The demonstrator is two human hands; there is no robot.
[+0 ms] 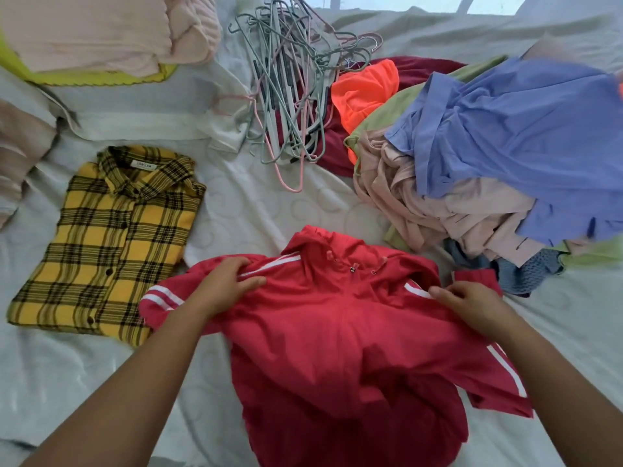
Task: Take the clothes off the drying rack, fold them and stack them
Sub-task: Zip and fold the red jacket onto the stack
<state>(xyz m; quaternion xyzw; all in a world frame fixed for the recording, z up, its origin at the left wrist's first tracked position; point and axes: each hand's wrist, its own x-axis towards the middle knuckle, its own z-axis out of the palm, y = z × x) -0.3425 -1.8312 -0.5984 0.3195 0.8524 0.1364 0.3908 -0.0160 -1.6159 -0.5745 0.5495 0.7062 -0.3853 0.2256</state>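
A red hooded jacket [337,332] with white sleeve stripes lies face up on the white bed sheet [263,210] in front of me. My left hand [229,284] pinches the fabric at its left shoulder, by the stripes. My right hand [472,305] pinches its right shoulder, thumb on top. A folded yellow plaid shirt [111,244] lies flat to the left, buttoned, collar at the far end. A heap of unfolded clothes [488,156], blue on top over pale pink, green and orange pieces, sits at the right.
A tangle of several empty wire hangers [290,89] lies at the back centre. Folded pink bedding [101,28] on a yellow-green cloth sits at the back left. A beige and pink cloth [20,146] lies at the far left edge.
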